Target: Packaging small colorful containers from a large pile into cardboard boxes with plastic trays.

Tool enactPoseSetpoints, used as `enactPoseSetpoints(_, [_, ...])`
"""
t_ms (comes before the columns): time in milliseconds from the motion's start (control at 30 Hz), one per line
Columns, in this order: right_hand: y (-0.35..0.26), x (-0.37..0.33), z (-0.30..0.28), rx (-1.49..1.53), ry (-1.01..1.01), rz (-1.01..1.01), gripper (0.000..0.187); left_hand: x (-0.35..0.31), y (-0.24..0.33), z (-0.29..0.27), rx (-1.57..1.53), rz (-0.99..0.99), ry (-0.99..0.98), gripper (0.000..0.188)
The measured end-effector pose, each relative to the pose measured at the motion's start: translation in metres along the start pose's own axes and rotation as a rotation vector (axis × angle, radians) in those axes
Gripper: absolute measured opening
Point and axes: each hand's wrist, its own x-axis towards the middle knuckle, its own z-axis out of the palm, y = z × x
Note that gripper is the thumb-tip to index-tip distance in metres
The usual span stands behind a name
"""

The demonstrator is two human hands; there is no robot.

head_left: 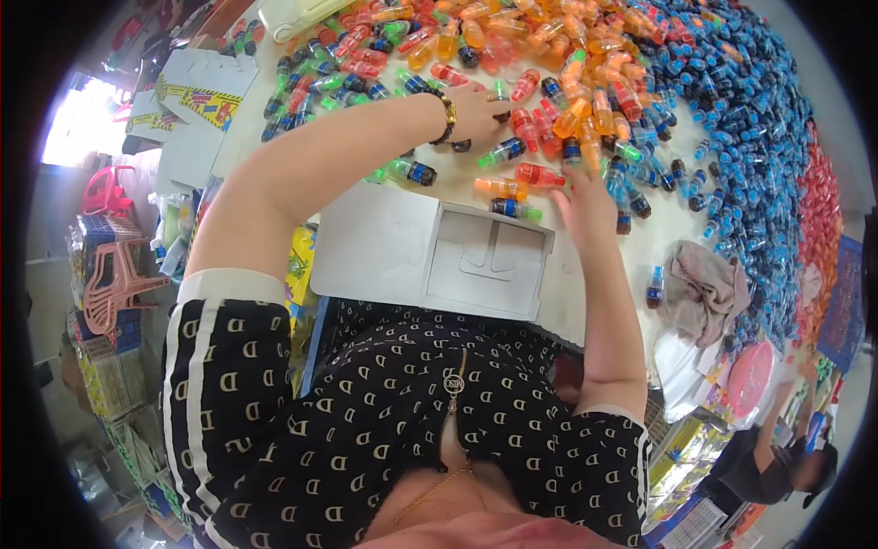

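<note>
My left hand point(473, 112) reaches over the scattered bottles, its fingers closed round a small dark bottle point(501, 92) with a green cap; part of the grip is hidden. To the right, my right hand point(588, 209) has thumb and fingers apart. Beside its thumb lies a red bottle point(540, 175), and a dark bottle point(572, 150) is by its fingertips. An open white box point(489, 259) sits in front of me, with its lid point(375, 240) folded out to the left and a cut-out cardboard insert inside. Closest to the box are an orange bottle point(501, 188) and a dark green-capped bottle point(517, 209).
Piles of orange bottles point(549, 27) and blue-capped bottles point(764, 119) cover the far and right table. A crumpled cloth point(704, 285) lies at right near a lone bottle point(655, 286). White cardboard sheets point(197, 128) and pink chairs point(117, 285) are on the left. Another person point(764, 462) is at lower right.
</note>
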Motion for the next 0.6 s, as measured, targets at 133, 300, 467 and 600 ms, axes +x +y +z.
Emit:
enactPoseSetpoints(133, [-0.001,0.002,-0.003,0.000,-0.033,0.010,0.029,0.011,0.002,-0.007,0.060,-0.010,-0.106,0.028])
enactPoseSetpoints(300, [-0.001,0.020,-0.016,0.529,0.063,0.065,0.020,0.004,-0.014,-0.002,-0.049,0.009,-0.052,0.026])
enactPoseSetpoints(467, [-0.025,0.043,-0.032,0.272,0.105,-0.033,0.019,-0.018,-0.006,-0.045,-0.591,-0.253,0.170,0.025])
enactPoseSetpoints(600, [-0.025,0.061,-0.023,-0.205,0.089,-0.225,0.018,-0.055,0.010,-0.079,-1.328,-0.479,0.349,0.032])
